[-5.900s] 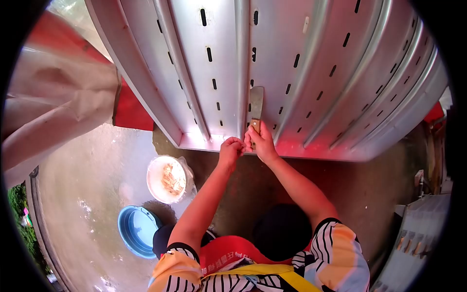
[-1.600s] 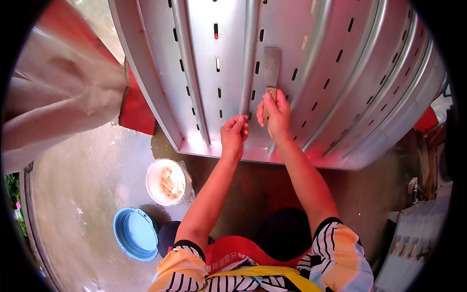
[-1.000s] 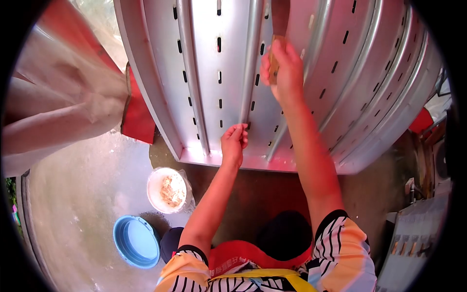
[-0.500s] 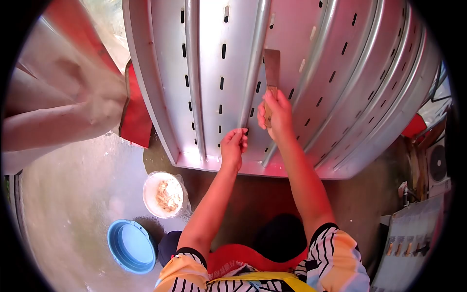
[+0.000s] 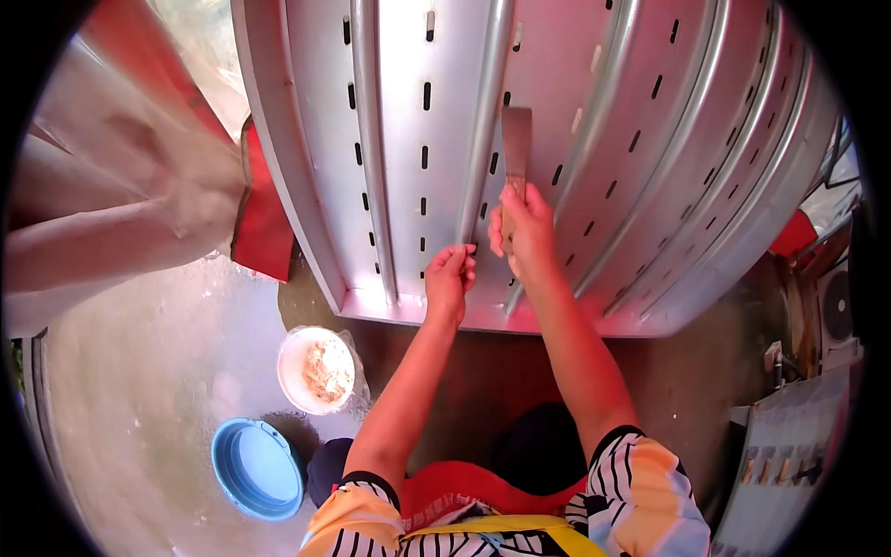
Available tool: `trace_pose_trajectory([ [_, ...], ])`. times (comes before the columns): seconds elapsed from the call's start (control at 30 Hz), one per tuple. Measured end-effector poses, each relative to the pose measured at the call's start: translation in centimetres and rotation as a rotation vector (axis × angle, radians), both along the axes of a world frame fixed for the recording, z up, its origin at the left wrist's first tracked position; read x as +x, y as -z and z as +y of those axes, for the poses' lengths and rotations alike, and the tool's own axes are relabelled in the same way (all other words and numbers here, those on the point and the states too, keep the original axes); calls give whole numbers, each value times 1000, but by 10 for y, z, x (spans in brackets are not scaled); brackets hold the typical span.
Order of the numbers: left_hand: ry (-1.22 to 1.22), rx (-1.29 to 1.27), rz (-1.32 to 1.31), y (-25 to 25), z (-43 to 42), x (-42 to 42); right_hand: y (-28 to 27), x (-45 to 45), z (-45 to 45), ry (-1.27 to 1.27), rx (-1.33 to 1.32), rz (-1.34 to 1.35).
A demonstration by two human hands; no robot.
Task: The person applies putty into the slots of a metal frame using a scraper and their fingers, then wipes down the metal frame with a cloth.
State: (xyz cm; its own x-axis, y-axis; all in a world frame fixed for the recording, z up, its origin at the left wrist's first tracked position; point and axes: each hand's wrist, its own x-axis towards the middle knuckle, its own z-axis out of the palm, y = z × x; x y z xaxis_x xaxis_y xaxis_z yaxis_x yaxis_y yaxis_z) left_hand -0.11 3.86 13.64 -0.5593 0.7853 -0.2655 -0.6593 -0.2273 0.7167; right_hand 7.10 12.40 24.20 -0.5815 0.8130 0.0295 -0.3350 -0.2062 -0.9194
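Observation:
A slotted metal panel (image 5: 399, 186) with raised tubular ribs stands tilted in front of me. My right hand (image 5: 527, 232) is closed round the wooden handle of a scraper (image 5: 517, 139). Its flat blade, wider at the squared end, points up in front of the panel; whether it touches the metal I cannot tell. Lower and to the left, my left hand (image 5: 450, 278) is pinched shut beside the lower part of a rib (image 5: 478, 158). Anything between those fingertips is too small or hidden to make out.
On the wet floor at left stand a white bucket (image 5: 293, 367) holding pale scraps and a blue basin (image 5: 223, 464). A pale draped sheet (image 5: 121, 195) with a red edge (image 5: 260, 223) hangs left of the panel. A grey metal unit (image 5: 789, 418) sits at lower right.
My right hand and the scraper have moved slightly down and left, with the blade turned a little. My left hand stays pinched in nearly the same spot. The view has shifted slightly.

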Motion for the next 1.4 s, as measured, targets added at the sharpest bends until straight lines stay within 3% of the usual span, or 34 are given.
trace_pose_trajectory([
  [0.07, -5, 15, 1, -1, 2, -3, 11, 6, -1, 3, -26, -70],
  [0.17, 2, 13, 1, 1, 3, -5, -5, -1, 13, 48, 112, 74],
  [0.27, 3, -4, -2, -1, 1, -3, -45, -19, 30, 37, 172, 83],
  [0.77, -5, 40, -21, -6, -3, -6, -78, -45, 28, 110, 191, 74],
  [0.87, -4, 41, -30, -1, -3, -5, -75, -33, 38, -101, 31, 209],
  [0.97, -3, 42, -22, -5, -4, -8, -74, -11, 44, -152, 4, 261],
  [1.07, -5, 66, -26, -2, -1, -11, -61, -6, 30, -47, 35, 36],
  [1.3, 7, 48, -30, -4, 3, -2, -108, -24, 47, -31, 113, 217],
  [1.4, 4, 68, -28, -11, 4, -3, -85, -11, 34, -64, 148, 131],
])
